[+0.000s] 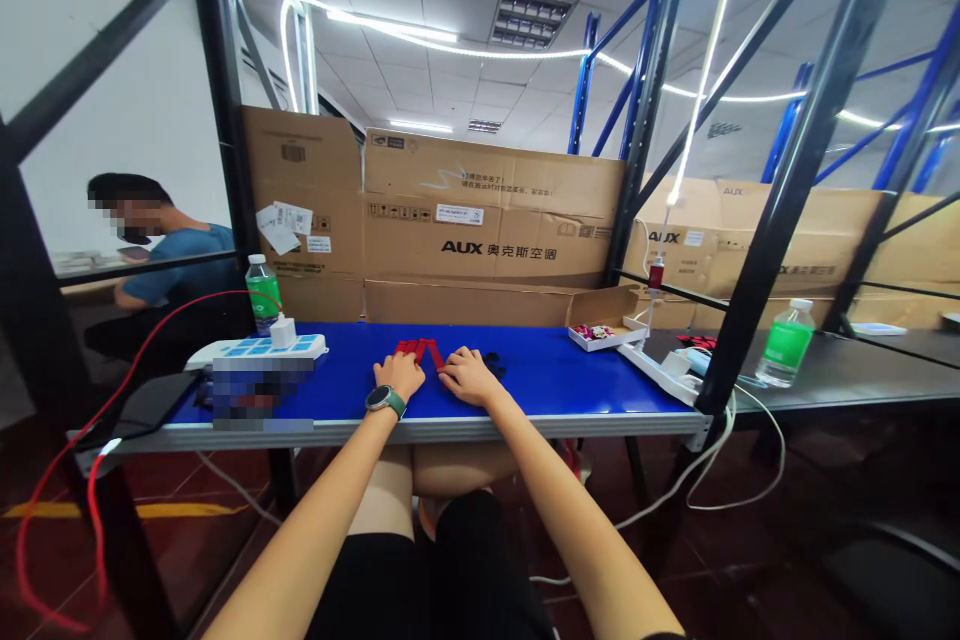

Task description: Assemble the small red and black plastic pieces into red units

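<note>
Both my hands rest on a blue table top (555, 380). My left hand (401, 372), with a watch on the wrist, has its fingers curled onto a red strap-like piece (421, 350) lying on the table. My right hand (465, 372) is curled beside it, its fingers touching the same red piece near its right end. A small dark object (493, 361) lies just right of my right hand. What the fingertips pinch is partly hidden.
A white power strip (259, 351) with a plug and a green-labelled bottle (263, 294) stand at the left. A small box of parts (600, 332) and another power strip (660, 372) lie to the right, near a second bottle (785, 342). Cardboard boxes (465, 220) line the back. A seated person (157, 260) is at the far left.
</note>
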### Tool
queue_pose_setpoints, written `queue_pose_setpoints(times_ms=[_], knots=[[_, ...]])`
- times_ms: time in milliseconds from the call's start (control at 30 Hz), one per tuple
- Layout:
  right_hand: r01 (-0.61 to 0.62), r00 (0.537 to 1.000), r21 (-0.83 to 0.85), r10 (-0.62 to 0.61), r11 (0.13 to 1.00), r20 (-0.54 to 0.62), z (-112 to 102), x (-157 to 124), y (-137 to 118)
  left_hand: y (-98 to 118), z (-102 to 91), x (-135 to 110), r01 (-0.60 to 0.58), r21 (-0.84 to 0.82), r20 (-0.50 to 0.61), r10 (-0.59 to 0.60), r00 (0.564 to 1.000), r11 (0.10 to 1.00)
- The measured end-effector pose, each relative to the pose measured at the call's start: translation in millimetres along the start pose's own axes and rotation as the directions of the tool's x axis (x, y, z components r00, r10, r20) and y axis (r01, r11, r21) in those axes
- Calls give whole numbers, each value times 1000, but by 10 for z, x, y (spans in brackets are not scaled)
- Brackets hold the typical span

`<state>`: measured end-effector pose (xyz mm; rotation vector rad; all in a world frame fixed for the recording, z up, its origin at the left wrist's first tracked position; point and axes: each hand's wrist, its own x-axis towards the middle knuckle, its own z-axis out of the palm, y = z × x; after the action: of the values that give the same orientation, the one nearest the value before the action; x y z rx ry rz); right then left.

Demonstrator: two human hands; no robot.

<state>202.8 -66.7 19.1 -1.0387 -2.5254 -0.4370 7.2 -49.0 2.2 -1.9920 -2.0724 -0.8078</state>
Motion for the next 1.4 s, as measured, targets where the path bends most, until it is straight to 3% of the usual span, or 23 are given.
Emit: queue_pose_setpoints(times_ms=[200, 300, 367, 433, 500, 533, 600, 867, 933, 1033, 1100, 1267, 1400], knots=[[46, 999, 111, -44, 993, -20, 16, 17, 19, 37, -26, -2, -22, 37, -19, 23, 1000, 999], [-115, 982, 120, 131, 986, -133, -4, 11, 46, 65, -39, -3, -189, -23, -51, 188, 981, 982], [-348, 904, 96, 361, 933, -229, -4, -9, 85, 71, -31, -2, -324, -65, -36, 322, 946, 944], [-601, 749, 80, 595, 795, -291, 19, -41, 136, 65, -14, 0, -405, -94, 3, 407, 913, 909], [-776, 586, 71, 758, 627, -284, 67, -75, 186, 54, 3, 4, -433, -107, 32, 439, 898, 895], [-823, 534, 62, 806, 565, -256, 98, -89, 206, 49, 10, 6, -436, -109, 37, 442, 896, 893], [-857, 499, 39, 845, 514, -191, 163, -104, 234, 41, 18, 9, -436, -106, 33, 441, 897, 894], [-835, 536, 32, 825, 549, -182, 219, -83, 234, 32, 41, 14, -440, -117, 30, 446, 895, 890], [-776, 615, 29, 766, 630, -185, 198, -67, 226, 33, 42, 11, -444, -114, 22, 449, 893, 889], [-566, 820, -7, 562, 825, -109, 181, -37, 225, 35, 41, 7, -452, -104, 11, 456, 890, 886], [-437, 899, -22, 435, 899, -43, 179, -16, 234, 33, 42, 7, -456, -96, 12, 459, 888, 885], [-248, 969, -84, 246, 965, -31, 159, 39, 230, 32, 35, 8, -475, -94, 18, 479, 878, 875], [-145, 978, -54, 135, 988, -156, 130, 77, 179, 53, -1, 18, -539, -126, -35, 540, 841, 833]])
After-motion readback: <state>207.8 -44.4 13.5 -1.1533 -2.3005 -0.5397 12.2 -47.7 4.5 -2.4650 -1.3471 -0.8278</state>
